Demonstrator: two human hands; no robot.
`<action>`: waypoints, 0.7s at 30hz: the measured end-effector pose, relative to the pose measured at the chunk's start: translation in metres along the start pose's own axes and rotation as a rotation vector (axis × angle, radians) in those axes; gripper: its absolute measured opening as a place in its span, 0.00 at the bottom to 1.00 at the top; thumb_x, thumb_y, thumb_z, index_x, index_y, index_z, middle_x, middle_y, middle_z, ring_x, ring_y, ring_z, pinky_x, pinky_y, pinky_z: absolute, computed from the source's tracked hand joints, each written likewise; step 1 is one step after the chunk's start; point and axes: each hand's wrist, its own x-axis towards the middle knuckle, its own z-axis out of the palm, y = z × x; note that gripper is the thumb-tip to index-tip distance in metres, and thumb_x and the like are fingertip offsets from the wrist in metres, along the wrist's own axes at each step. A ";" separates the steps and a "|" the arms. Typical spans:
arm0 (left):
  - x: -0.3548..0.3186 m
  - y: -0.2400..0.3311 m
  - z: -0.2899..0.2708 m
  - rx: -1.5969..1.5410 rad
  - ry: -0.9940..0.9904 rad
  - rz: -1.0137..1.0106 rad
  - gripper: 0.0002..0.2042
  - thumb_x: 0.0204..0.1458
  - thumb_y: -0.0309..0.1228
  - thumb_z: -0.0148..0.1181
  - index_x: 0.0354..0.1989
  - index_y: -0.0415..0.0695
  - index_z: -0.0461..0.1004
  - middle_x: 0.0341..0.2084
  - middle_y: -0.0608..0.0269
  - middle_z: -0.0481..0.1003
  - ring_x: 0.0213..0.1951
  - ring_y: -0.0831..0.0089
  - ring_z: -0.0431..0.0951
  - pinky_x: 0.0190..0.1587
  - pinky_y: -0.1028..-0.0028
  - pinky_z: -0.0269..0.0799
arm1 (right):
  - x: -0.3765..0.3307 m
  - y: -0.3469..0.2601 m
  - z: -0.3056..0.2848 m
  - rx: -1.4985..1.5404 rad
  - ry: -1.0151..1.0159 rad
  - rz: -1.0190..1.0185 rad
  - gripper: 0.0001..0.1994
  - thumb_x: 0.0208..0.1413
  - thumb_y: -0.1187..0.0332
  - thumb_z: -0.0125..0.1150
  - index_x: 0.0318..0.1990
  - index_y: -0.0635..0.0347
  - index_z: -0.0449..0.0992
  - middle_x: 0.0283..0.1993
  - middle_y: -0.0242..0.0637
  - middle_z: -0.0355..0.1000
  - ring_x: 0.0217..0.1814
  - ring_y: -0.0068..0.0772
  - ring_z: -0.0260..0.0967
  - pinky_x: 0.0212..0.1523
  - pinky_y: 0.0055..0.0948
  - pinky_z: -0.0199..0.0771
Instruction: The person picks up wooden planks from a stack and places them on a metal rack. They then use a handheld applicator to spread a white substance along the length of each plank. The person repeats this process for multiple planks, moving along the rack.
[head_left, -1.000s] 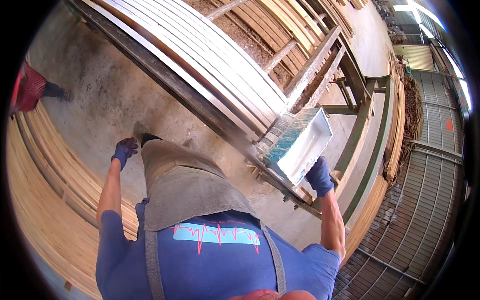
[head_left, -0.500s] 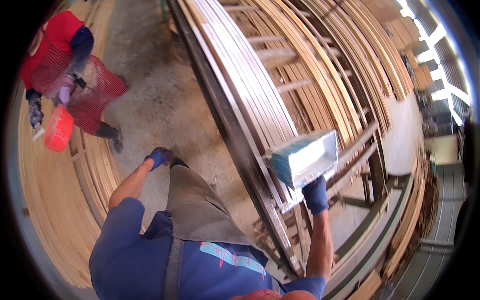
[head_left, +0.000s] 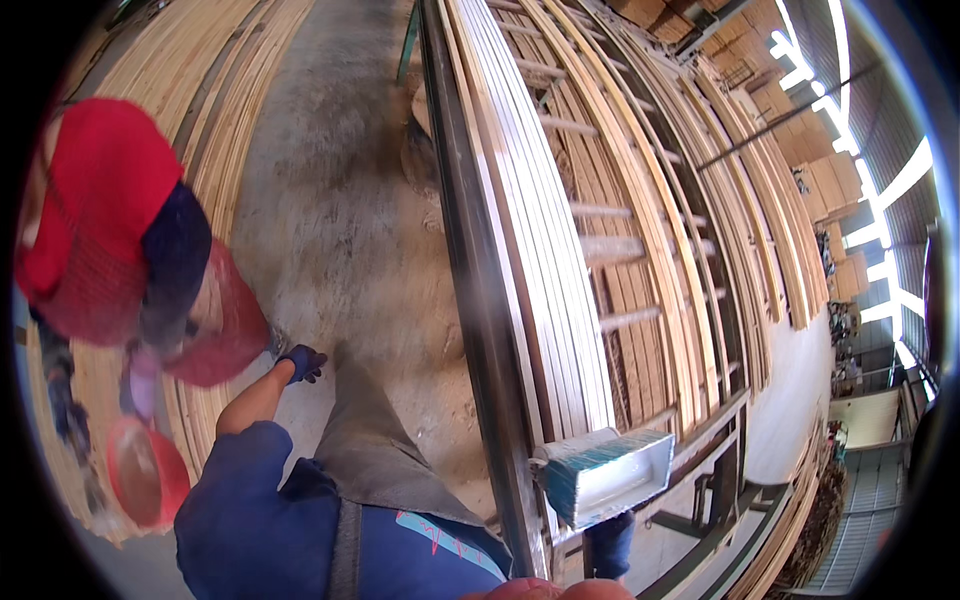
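My right hand, in a blue glove, is at the underside of a box-shaped paint trough, blue outside and coated white inside. Its fingers are largely hidden behind the trough, which they appear to grip. The trough sits at the near end of a row of long white-painted wood strips. My left hand, also in a dark blue glove, hangs over the floor beside my apron. It holds nothing, and its fingers are loosely apart.
Close on my left, a person in red bends over with a red bucket beside pale boards. A dark metal rail edges the rack. Unpainted strips lie beyond the white ones.
The trough and my right hand sit lower in the picture, still at the strips' near end. The person in red appears closer and larger. My left hand shows slightly lower.
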 end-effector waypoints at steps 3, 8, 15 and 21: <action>0.053 0.030 -0.045 -0.237 -0.003 0.006 0.21 0.58 0.49 0.48 0.48 0.44 0.73 0.42 0.55 0.79 0.32 0.64 0.82 0.25 0.69 0.66 | 0.074 -0.070 0.056 -0.210 0.015 -0.127 0.11 0.53 0.67 0.62 0.40 0.64 0.77 0.35 0.48 0.78 0.40 0.47 0.77 0.39 0.38 0.73; 0.150 0.098 -0.095 -0.602 -0.061 0.300 0.18 0.58 0.47 0.52 0.42 0.43 0.73 0.34 0.58 0.78 0.32 0.64 0.79 0.28 0.66 0.68 | 0.223 -0.205 0.130 -0.370 0.024 -0.360 0.10 0.55 0.64 0.57 0.38 0.62 0.77 0.31 0.56 0.74 0.37 0.61 0.73 0.32 0.45 0.73; 0.167 0.266 -0.198 -0.541 -0.104 0.416 0.17 0.58 0.38 0.56 0.43 0.34 0.73 0.35 0.51 0.78 0.34 0.64 0.79 0.38 0.66 0.76 | 0.452 -0.376 0.233 -0.405 -0.120 -0.415 0.10 0.58 0.65 0.52 0.36 0.62 0.76 0.32 0.55 0.75 0.36 0.59 0.73 0.34 0.48 0.74; 0.232 0.338 -0.358 -0.334 0.071 0.566 0.16 0.57 0.37 0.57 0.43 0.34 0.74 0.34 0.55 0.78 0.34 0.67 0.79 0.36 0.69 0.76 | 0.662 -0.521 0.331 -0.674 -0.090 -0.774 0.10 0.57 0.65 0.50 0.42 0.51 0.77 0.39 0.51 0.75 0.40 0.60 0.72 0.38 0.50 0.73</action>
